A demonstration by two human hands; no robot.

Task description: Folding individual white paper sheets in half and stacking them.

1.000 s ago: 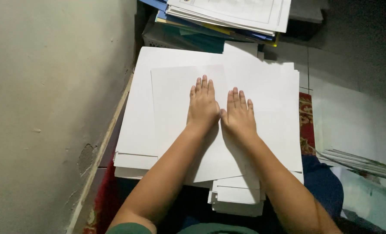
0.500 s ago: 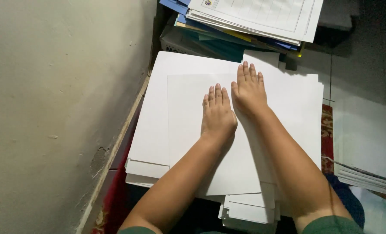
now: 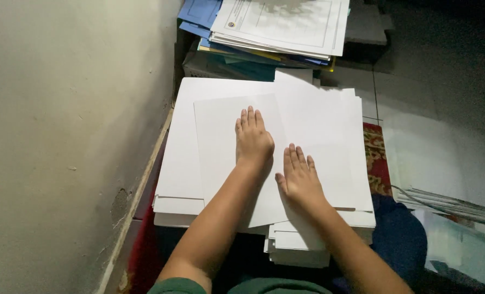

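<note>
Both my hands lie flat, palms down, on a white sheet of paper that tops a thick stack of white paper in front of me. My left hand presses near the sheet's middle, fingers together and pointing away from me. My right hand rests lower and to the right, near the sheet's near edge, fingers slightly spread. Neither hand grips anything. A smaller bundle of white sheets sticks out under the stack's near side.
A bare wall runs along the left, close to the stack. Behind the stack lies a pile of printed papers on blue and yellow folders. More sheets lie at the right on a tiled floor. A red patterned cloth shows beside the stack.
My right hand slid back toward me from the sheet's far part to its near edge. My left hand stayed flat on the sheet.
</note>
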